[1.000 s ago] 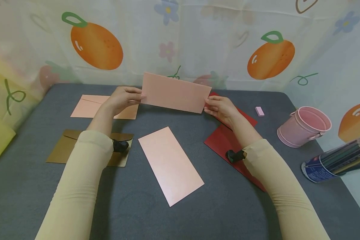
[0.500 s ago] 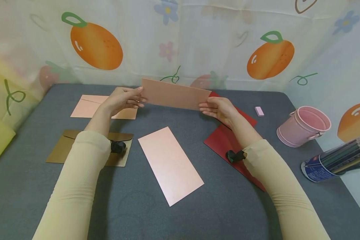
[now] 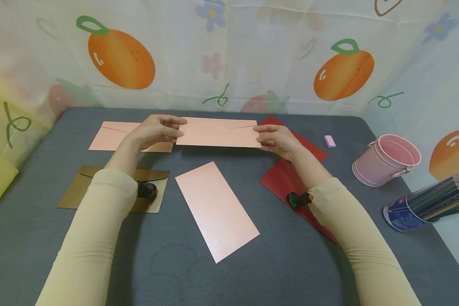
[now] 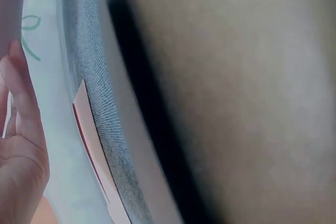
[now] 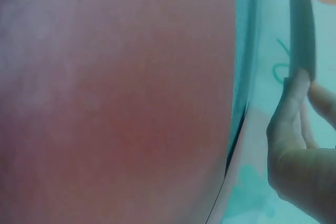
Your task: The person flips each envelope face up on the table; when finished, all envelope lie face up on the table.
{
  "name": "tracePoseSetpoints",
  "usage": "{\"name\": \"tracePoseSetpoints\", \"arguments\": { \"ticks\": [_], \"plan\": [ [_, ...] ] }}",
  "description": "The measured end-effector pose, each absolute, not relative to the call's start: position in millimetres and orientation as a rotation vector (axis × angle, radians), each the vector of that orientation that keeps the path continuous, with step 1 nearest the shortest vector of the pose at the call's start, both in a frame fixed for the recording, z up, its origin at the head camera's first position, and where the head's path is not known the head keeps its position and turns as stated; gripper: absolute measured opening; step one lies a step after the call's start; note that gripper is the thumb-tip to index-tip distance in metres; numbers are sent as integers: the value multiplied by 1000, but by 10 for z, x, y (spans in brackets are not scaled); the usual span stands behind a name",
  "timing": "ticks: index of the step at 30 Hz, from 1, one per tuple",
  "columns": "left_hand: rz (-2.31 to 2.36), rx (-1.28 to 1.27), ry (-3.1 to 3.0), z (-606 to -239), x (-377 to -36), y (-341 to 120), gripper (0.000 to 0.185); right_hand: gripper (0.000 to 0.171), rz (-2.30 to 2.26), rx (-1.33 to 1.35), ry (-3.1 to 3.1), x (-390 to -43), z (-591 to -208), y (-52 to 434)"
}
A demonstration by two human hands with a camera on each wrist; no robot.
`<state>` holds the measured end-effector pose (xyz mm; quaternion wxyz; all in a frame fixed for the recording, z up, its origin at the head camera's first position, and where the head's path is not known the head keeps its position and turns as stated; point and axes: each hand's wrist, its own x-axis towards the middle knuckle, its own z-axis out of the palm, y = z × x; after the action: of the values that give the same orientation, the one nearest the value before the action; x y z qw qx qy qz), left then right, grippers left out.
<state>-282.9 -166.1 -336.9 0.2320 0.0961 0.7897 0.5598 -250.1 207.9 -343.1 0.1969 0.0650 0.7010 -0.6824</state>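
Between both hands, a light pink envelope is held up over the back of the table, its flap side with a slanting seam facing the head camera. My left hand pinches its left end; my right hand pinches the right end. In the left wrist view the left hand shows at the left edge, and the right wrist view has the right hand with fingertips on the envelope's edge. A second pink envelope lies slanted on the table in front, plain side up.
At the left lie another pink envelope and a gold-brown one, partly under my left arm. Red envelopes lie beneath the right arm. Further right are a small pink eraser, a pink bucket and a pencil tin.
The held envelope has turned from its plain face, tipping through a foreshortened view, to show its flap side, and sits lower. Both hands still grip its ends.
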Motion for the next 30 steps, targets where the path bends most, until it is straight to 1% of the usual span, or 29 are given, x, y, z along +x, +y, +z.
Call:
{"name": "tracePoseSetpoints", "arguments": {
  "ticks": [4,9,13,18,25,28,30],
  "plan": [
    [1480,299,2186,-3362,-2827,-1652,65,53,-1872,178,1984,-2504,-3443,2070],
    [1418,262,2213,-3383,-2840,-1635,79,64,-1810,165,2041,-2506,-3457,2019],
    [1328,265,2263,-3424,-2842,-1628,85,70,-1715,145,2120,-2505,-3478,1952],
    [1223,312,2356,-3446,-2811,-1590,87,74,-1596,151,2215,-2514,-3511,1906],
    [1080,344,2457,-3452,-2798,-1512,88,73,-1476,125,2279,-2499,-3521,1905],
    [1010,348,2507,-3458,-2806,-1481,87,73,-1466,111,2285,-2492,-3518,1903],
    [970,360,2531,-3460,-2814,-1463,82,73,-1466,106,2290,-2489,-3517,1901]
  ]
}}
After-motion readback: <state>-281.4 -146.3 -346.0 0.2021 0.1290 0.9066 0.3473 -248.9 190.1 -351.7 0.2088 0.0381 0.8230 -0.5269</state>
